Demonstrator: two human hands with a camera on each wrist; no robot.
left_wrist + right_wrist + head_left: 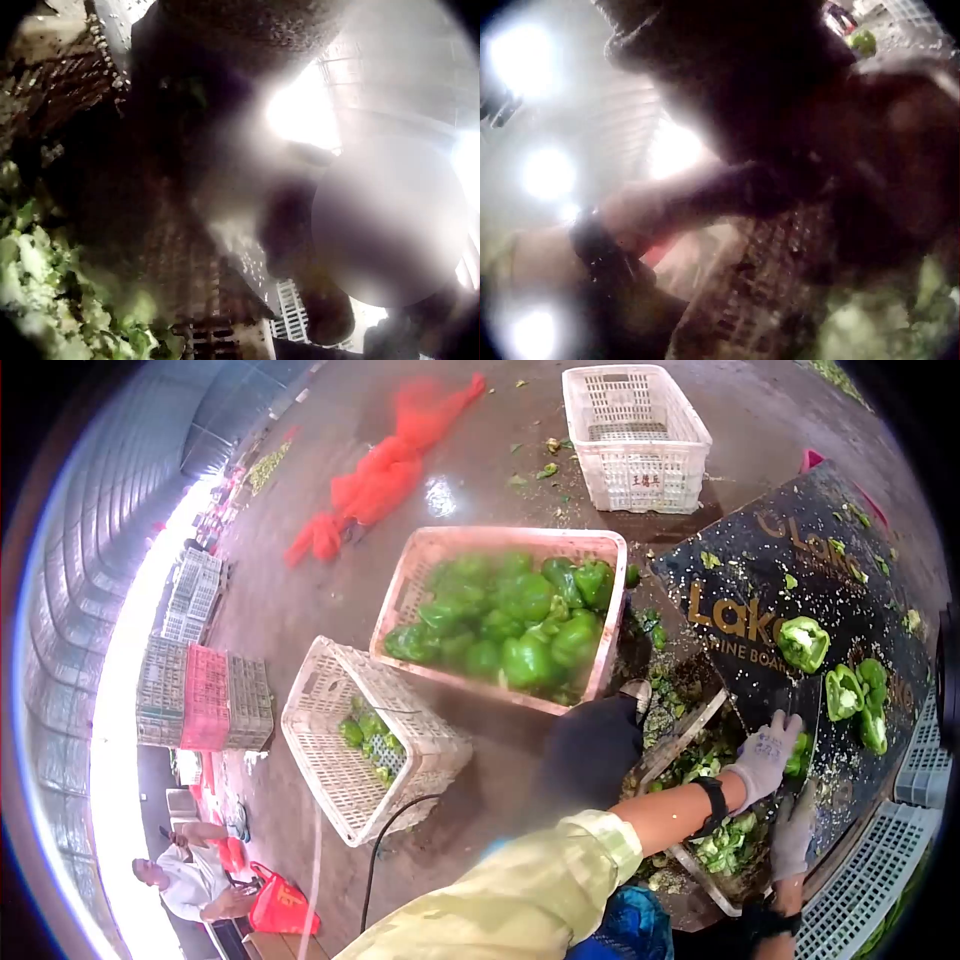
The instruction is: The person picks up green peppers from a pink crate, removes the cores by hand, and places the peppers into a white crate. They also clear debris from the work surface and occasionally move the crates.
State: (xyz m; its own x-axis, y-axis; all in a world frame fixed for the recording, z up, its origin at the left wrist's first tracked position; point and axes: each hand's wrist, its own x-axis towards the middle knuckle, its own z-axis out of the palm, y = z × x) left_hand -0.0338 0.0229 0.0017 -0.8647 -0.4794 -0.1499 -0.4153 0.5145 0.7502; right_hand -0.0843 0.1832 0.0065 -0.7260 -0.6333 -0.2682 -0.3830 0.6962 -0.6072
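In the head view, the gloved left hand (768, 758) grips a green pepper (799, 756) at the near edge of a dark board (740, 575). Just below it is the gloved right hand (794, 830), close to the same pepper; what its fingers hold is hard to make out. A cut pepper (803, 644) lies on the board beyond the hands, with more pepper pieces (845, 693) to the right. Green scraps (722, 848) fill a crate under the wrists. Both wrist views are dark and blurred; leafy scraps (45, 277) show in the left one.
A pale crate of whole peppers (490, 538) stands left of the board. A tilted white crate (440, 765) holds some green pieces. Another white crate (640, 475) is farther back, near red netting (375, 480). Stacked crates (205, 698) and a seated person (190, 880) are at far left.
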